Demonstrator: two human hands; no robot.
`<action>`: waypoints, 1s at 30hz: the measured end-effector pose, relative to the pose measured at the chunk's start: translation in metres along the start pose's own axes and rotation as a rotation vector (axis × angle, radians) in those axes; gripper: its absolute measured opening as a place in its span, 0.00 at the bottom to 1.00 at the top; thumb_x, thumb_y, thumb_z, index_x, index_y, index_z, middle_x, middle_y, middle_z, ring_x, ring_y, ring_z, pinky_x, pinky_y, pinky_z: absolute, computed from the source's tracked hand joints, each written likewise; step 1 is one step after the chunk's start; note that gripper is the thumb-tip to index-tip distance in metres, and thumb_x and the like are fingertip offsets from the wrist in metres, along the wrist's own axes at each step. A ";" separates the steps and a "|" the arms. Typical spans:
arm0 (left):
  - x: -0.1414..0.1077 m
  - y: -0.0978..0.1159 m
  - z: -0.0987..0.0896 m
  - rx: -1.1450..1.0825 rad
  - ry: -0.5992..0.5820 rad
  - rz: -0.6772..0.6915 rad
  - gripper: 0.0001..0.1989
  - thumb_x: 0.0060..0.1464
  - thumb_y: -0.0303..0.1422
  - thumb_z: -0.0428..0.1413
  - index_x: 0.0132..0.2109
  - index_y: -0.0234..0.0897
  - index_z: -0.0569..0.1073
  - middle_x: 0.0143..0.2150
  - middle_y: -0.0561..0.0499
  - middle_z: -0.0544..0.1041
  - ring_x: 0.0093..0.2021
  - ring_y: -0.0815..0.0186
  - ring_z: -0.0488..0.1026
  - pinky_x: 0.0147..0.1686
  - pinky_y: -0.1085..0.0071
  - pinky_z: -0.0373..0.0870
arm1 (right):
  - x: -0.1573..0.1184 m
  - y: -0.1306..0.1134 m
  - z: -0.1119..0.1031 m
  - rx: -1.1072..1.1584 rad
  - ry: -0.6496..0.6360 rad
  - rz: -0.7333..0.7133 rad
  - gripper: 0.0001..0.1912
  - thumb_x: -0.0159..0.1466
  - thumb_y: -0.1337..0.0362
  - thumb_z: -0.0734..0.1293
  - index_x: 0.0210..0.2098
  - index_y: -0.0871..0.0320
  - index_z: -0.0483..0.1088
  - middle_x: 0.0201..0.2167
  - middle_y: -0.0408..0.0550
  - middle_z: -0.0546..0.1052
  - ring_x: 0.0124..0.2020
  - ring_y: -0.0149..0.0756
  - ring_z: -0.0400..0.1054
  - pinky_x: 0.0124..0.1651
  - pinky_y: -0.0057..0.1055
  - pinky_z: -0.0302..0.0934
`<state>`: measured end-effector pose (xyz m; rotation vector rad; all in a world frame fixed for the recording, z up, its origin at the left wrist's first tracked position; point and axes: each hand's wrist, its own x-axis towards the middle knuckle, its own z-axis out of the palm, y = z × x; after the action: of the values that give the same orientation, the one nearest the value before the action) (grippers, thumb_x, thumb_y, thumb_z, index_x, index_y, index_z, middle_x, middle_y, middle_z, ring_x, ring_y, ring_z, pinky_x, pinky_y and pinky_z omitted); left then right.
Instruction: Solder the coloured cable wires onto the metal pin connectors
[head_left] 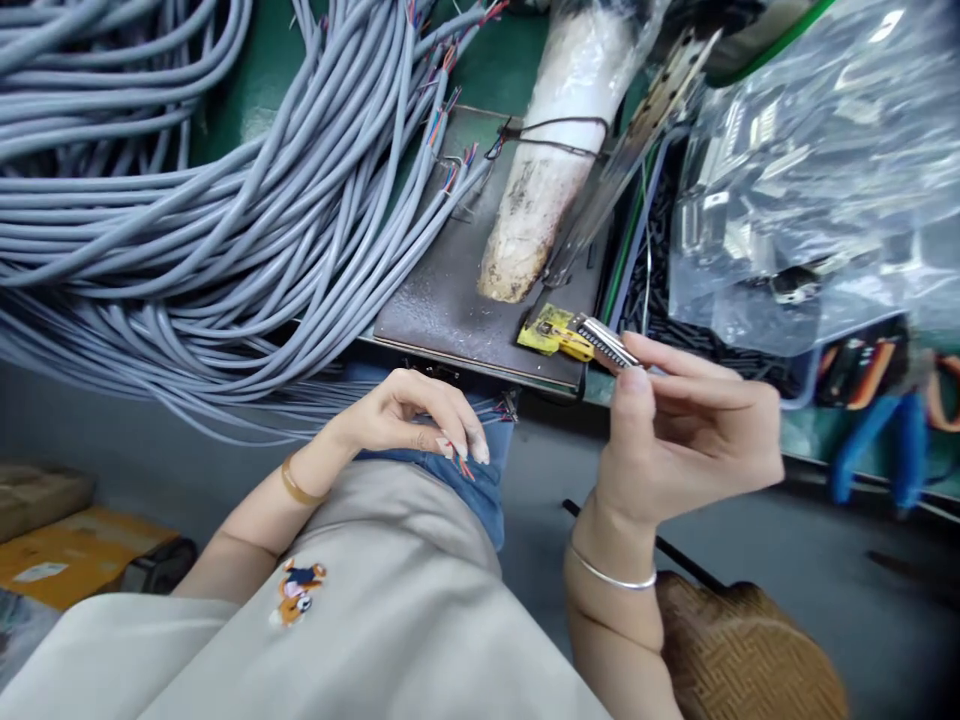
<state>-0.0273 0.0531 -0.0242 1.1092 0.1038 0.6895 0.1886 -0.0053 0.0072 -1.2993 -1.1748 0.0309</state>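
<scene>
My right hand (675, 430) pinches a metal multi-pin connector (606, 343) between thumb and fingertips, above the table's front edge. The connector's far end overlaps a small yellow piece (574, 343) on the work plate; I cannot tell whether they touch. My left hand (427, 415) is over my lap, with fingertips closed on thin coloured wires (463, 465) whose reddish ends stick out below. The rest of those wires is hidden by the hand. Close behind it, more grey cables (315, 400) hang below the table edge, some with stripped ends.
Piled grey cables (247, 220) cover the table's left side. A plastic-wrapped white roll (551, 170) lies on the dark plate (465, 310). To the right are a bag of metal parts (825, 190), small black pieces (664, 250) and blue-handled pliers (881, 450). A woven stool (757, 650) stands below.
</scene>
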 end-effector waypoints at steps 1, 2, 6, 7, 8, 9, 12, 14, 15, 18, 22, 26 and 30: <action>-0.003 -0.002 -0.003 -0.029 -0.024 -0.007 0.03 0.56 0.32 0.67 0.37 0.41 0.86 0.37 0.41 0.86 0.33 0.61 0.83 0.34 0.68 0.78 | 0.000 -0.001 0.001 0.014 0.003 -0.017 0.08 0.60 0.75 0.74 0.36 0.60 0.74 0.40 0.50 0.86 0.37 0.36 0.82 0.32 0.27 0.75; -0.004 -0.004 -0.006 -0.047 -0.054 -0.014 0.03 0.55 0.34 0.67 0.36 0.41 0.86 0.35 0.41 0.86 0.31 0.61 0.83 0.32 0.68 0.77 | 0.000 -0.002 0.001 0.026 0.007 -0.033 0.08 0.59 0.76 0.74 0.36 0.61 0.74 0.40 0.51 0.86 0.38 0.35 0.82 0.33 0.26 0.74; -0.006 -0.007 -0.011 -0.079 -0.126 0.017 0.05 0.55 0.35 0.67 0.34 0.40 0.86 0.30 0.41 0.84 0.26 0.63 0.80 0.29 0.69 0.75 | -0.001 -0.006 0.001 0.029 0.017 -0.073 0.09 0.59 0.77 0.74 0.38 0.61 0.74 0.40 0.51 0.86 0.40 0.36 0.82 0.33 0.26 0.75; -0.006 -0.007 -0.011 -0.080 -0.124 0.030 0.05 0.55 0.35 0.66 0.34 0.40 0.86 0.29 0.42 0.84 0.25 0.63 0.80 0.29 0.69 0.74 | -0.001 -0.007 0.001 0.019 0.014 -0.072 0.09 0.60 0.76 0.74 0.38 0.61 0.74 0.40 0.50 0.86 0.40 0.37 0.82 0.33 0.27 0.75; -0.005 -0.006 -0.010 -0.079 -0.120 0.043 0.05 0.56 0.34 0.66 0.34 0.40 0.85 0.28 0.42 0.84 0.24 0.64 0.80 0.29 0.69 0.74 | -0.002 -0.007 0.000 0.006 0.011 -0.068 0.09 0.60 0.76 0.74 0.38 0.61 0.75 0.40 0.50 0.86 0.40 0.37 0.82 0.33 0.27 0.76; -0.004 -0.006 -0.010 -0.078 -0.112 0.055 0.05 0.56 0.34 0.65 0.33 0.39 0.85 0.28 0.42 0.83 0.24 0.64 0.80 0.29 0.69 0.74 | -0.002 -0.008 -0.001 -0.006 0.009 -0.064 0.08 0.60 0.76 0.74 0.38 0.61 0.75 0.40 0.50 0.86 0.40 0.37 0.82 0.33 0.28 0.76; -0.003 -0.004 -0.008 -0.069 -0.108 0.091 0.07 0.57 0.34 0.64 0.32 0.38 0.84 0.27 0.42 0.83 0.24 0.63 0.80 0.28 0.70 0.73 | -0.003 -0.008 -0.003 -0.034 0.006 -0.063 0.08 0.60 0.75 0.74 0.37 0.60 0.75 0.40 0.49 0.86 0.39 0.38 0.83 0.32 0.29 0.76; -0.004 -0.002 -0.008 -0.054 -0.101 0.065 0.09 0.57 0.36 0.65 0.30 0.38 0.83 0.25 0.43 0.82 0.22 0.64 0.79 0.27 0.69 0.73 | -0.004 -0.009 -0.003 -0.041 0.008 -0.058 0.08 0.60 0.75 0.74 0.38 0.60 0.76 0.40 0.49 0.86 0.39 0.39 0.83 0.32 0.30 0.76; -0.004 -0.001 -0.008 -0.044 -0.093 0.024 0.11 0.56 0.38 0.66 0.28 0.38 0.83 0.24 0.43 0.81 0.22 0.63 0.78 0.27 0.68 0.73 | -0.004 -0.009 -0.003 -0.036 0.007 -0.056 0.08 0.60 0.75 0.74 0.38 0.59 0.76 0.40 0.50 0.86 0.38 0.39 0.83 0.32 0.30 0.76; -0.006 0.000 -0.009 -0.004 -0.029 -0.181 0.20 0.49 0.48 0.69 0.20 0.40 0.80 0.19 0.44 0.77 0.21 0.61 0.77 0.26 0.65 0.72 | -0.004 -0.009 -0.003 -0.018 0.007 -0.062 0.08 0.60 0.75 0.74 0.38 0.59 0.77 0.40 0.50 0.86 0.38 0.40 0.83 0.32 0.30 0.76; -0.007 -0.001 -0.011 0.037 0.033 -0.320 0.25 0.42 0.54 0.70 0.14 0.40 0.75 0.15 0.44 0.73 0.19 0.59 0.76 0.24 0.62 0.72 | -0.004 -0.010 -0.003 -0.040 0.011 -0.067 0.06 0.60 0.73 0.74 0.36 0.58 0.77 0.39 0.50 0.86 0.39 0.41 0.83 0.32 0.31 0.75; -0.009 0.002 -0.006 0.048 0.075 -0.287 0.24 0.43 0.51 0.70 0.18 0.38 0.76 0.20 0.44 0.77 0.21 0.62 0.76 0.24 0.66 0.72 | -0.004 -0.011 -0.002 -0.049 0.013 -0.072 0.06 0.60 0.72 0.74 0.36 0.58 0.76 0.39 0.50 0.86 0.38 0.41 0.83 0.32 0.32 0.75; -0.004 0.006 0.011 0.008 0.363 -0.254 0.19 0.45 0.43 0.72 0.28 0.34 0.75 0.28 0.47 0.79 0.19 0.74 0.67 0.17 0.77 0.59 | -0.005 -0.011 -0.002 -0.028 -0.003 -0.055 0.07 0.60 0.71 0.74 0.36 0.57 0.75 0.40 0.50 0.86 0.39 0.40 0.83 0.32 0.31 0.75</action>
<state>-0.0283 0.0435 -0.0151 0.9480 0.5488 0.6552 0.1813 -0.0142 0.0127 -1.2913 -1.2172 -0.0244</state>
